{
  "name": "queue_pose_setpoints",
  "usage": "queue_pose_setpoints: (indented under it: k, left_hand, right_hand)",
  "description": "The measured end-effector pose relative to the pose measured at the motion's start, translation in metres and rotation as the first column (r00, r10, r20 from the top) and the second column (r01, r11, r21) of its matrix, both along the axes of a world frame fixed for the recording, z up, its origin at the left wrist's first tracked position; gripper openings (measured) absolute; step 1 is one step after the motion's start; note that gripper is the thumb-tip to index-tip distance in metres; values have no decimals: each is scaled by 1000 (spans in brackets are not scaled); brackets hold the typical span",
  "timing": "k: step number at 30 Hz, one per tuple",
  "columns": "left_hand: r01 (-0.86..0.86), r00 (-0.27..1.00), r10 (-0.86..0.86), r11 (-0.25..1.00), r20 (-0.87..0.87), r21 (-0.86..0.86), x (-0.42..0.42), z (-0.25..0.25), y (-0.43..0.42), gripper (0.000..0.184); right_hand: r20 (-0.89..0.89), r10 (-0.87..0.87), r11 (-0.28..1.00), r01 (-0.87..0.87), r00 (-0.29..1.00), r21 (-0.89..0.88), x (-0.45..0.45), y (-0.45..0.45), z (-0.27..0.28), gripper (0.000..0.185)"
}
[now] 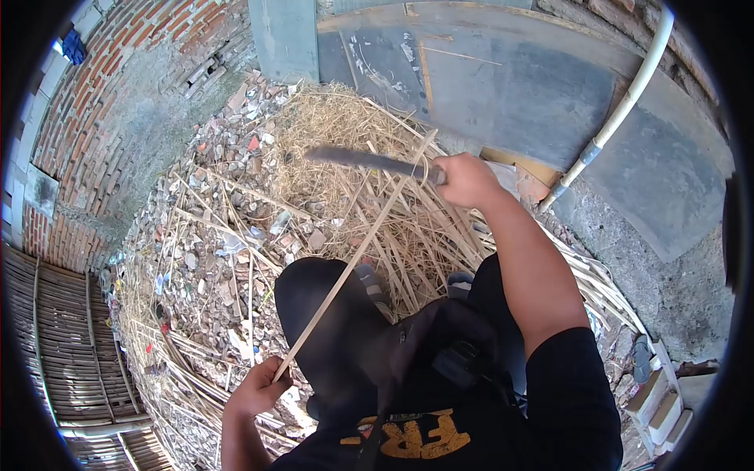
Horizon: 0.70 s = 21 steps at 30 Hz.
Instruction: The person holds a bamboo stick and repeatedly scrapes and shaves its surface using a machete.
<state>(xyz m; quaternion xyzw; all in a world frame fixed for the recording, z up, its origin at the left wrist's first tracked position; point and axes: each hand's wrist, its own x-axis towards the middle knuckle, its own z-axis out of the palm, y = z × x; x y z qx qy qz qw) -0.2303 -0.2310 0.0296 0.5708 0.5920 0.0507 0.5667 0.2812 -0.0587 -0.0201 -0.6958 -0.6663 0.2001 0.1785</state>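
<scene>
My left hand [259, 388], at the lower left, is closed round the lower end of a long thin bamboo strip [345, 271]. The strip slants up to the right across my dark-clothed knee. My right hand [465, 180] grips the handle of a long dark blade [361, 159], which points left and looks slightly blurred. The blade crosses the strip near its upper end, close to my right fist; whether they touch is hard to tell. Below the blade, a heap of split strips and shavings [400, 243] lies around my feet.
Rubble [212, 275] covers the ground to the left, with more strips on it. A brick wall [102, 141] stands at the upper left, a slatted bamboo panel [75, 337] at the lower left. Grey boards [510, 94] and a pale pipe [628, 98] lean at the upper right.
</scene>
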Motion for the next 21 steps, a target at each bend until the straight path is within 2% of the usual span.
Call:
queue_pose_setpoints:
  k: [3, 4, 6, 9, 10, 13, 14, 17, 20, 21]
  left_hand:
    - [-20, 995, 19, 1000, -95, -8, 0, 12, -7, 4]
    - [-15, 992, 14, 1000, -122, -3, 0, 14, -7, 4]
    - [-26, 990, 26, 1000, -137, 6, -7, 11, -7, 4]
    - [-97, 995, 97, 995, 22, -31, -11, 5, -11, 6]
    - [-95, 995, 96, 995, 20, -23, -11, 5, -12, 7]
    - [-92, 996, 91, 994, -20, -56, -10, 18, -13, 6]
    - [-93, 995, 91, 994, -33, -63, -10, 21, -12, 5]
    - [-51, 993, 45, 997, -107, -51, -5, 19, -11, 7]
    - [-49, 997, 48, 998, -57, -25, -12, 12, -10, 5]
    - [-60, 998, 59, 998, -31, -25, -8, 13, -9, 5]
  right_hand:
    - [9, -155, 988, 154, 988, 13, 21, 6, -4, 34]
    - [37, -153, 988, 153, 987, 24, 21, 4, -5, 37]
    - [25, -106, 993, 104, 994, 60, 12, -1, 5, 39]
    - [80, 31, 999, -33, 996, 26, -5, -12, 17, 40]
    - [111, 93, 995, -95, 989, 7, -7, -13, 20, 40]
    - [30, -132, 991, 131, 991, 41, 16, -1, 4, 41]
    - [26, -129, 992, 129, 991, 5, 22, 4, 4, 40]
    - [136, -200, 980, 196, 970, 39, 19, 2, -2, 37]
    - [-2, -104, 994, 104, 995, 40, 12, -6, 7, 36]
    - [45, -42, 999, 41, 998, 22, 6, -10, 10, 36]
